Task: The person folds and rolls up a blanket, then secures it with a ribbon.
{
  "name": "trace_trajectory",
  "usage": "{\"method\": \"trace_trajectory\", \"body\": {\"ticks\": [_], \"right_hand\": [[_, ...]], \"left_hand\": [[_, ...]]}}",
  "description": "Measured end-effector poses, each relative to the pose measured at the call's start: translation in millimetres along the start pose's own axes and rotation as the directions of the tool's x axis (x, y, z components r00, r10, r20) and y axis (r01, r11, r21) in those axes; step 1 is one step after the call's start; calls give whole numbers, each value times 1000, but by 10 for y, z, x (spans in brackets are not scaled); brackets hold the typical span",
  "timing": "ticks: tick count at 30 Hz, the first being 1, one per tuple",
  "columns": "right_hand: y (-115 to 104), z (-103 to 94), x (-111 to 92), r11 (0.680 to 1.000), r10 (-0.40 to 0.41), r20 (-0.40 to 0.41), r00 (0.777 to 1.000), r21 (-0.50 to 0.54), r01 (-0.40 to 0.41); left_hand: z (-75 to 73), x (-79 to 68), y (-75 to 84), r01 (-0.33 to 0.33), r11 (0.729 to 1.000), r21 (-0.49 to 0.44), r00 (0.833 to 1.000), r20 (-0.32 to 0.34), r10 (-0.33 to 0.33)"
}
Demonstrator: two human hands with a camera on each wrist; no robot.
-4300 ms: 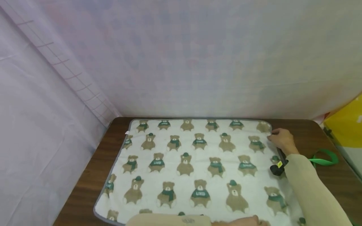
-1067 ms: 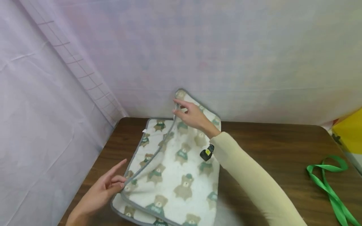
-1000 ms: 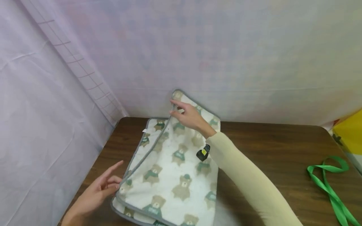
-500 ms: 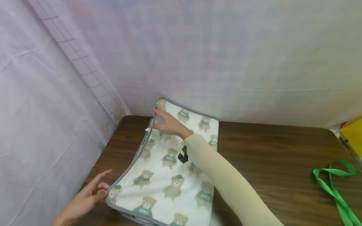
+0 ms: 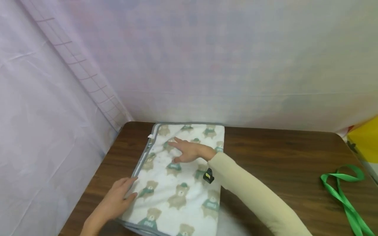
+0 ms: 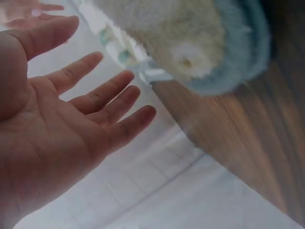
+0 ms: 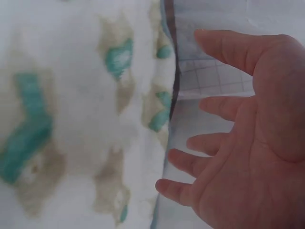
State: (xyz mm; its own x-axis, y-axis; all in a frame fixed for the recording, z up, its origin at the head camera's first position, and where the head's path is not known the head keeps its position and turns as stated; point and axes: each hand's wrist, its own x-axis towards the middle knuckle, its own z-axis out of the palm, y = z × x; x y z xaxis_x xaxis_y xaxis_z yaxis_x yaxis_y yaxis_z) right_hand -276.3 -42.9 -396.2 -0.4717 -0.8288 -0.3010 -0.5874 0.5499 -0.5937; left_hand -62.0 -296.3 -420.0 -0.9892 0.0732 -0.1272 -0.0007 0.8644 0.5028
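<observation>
A white fleece blanket (image 5: 178,196) printed with brown bears in green clothes lies doubled over on the table, its grey-trimmed edges stacked along the left side. Over its upper middle hovers my right hand (image 5: 189,151), fingers spread and holding nothing. My left hand (image 5: 116,200) is at the left edge, fingers extended and close over the trim. In the left wrist view the fingers of the left hand (image 6: 71,124) are apart from the rounded blanket corner (image 6: 209,52). The right wrist view shows the right hand (image 7: 243,138) loose beside the printed cloth (image 7: 86,119).
The dark wooden table (image 5: 274,157) stands against white sheeting (image 5: 221,65) at the back and left. A loose green ribbon (image 5: 342,193) lies at the right, and a yellow object (image 5: 364,139) is beyond the right edge. A small black device (image 5: 208,176) sits at my right wrist.
Spread out at first, the blanket was folded over from right to left. Its raised far corner has come down flat. Both hands have let go, the right shifting back over the cloth.
</observation>
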Motion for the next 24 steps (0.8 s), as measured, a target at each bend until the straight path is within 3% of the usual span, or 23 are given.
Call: {"method": "trace_trajectory", "body": {"ticks": [3, 8, 14, 19, 24], "right_hand": [[50, 70, -110, 999, 20, 11, 1000, -32, -20], [98, 212, -296, 995, 63, -19, 998, -80, -65], [106, 489, -553, 979, 130, -48, 990, -153, -136], [140, 704, -744, 969, 189, -101, 977, -145, -202], [189, 872, -818, 963, 208, -124, 970, -147, -226]], "left_hand": [[48, 132, 37, -62, 997, 50, 998, -8, 62], [87, 324, 109, -143, 986, 90, 989, 38, 140], [88, 577, 147, -274, 958, 84, 956, 127, 263], [110, 771, 129, -263, 964, 30, 938, 242, 249], [164, 900, 51, -249, 967, 52, 929, 296, 223]]}}
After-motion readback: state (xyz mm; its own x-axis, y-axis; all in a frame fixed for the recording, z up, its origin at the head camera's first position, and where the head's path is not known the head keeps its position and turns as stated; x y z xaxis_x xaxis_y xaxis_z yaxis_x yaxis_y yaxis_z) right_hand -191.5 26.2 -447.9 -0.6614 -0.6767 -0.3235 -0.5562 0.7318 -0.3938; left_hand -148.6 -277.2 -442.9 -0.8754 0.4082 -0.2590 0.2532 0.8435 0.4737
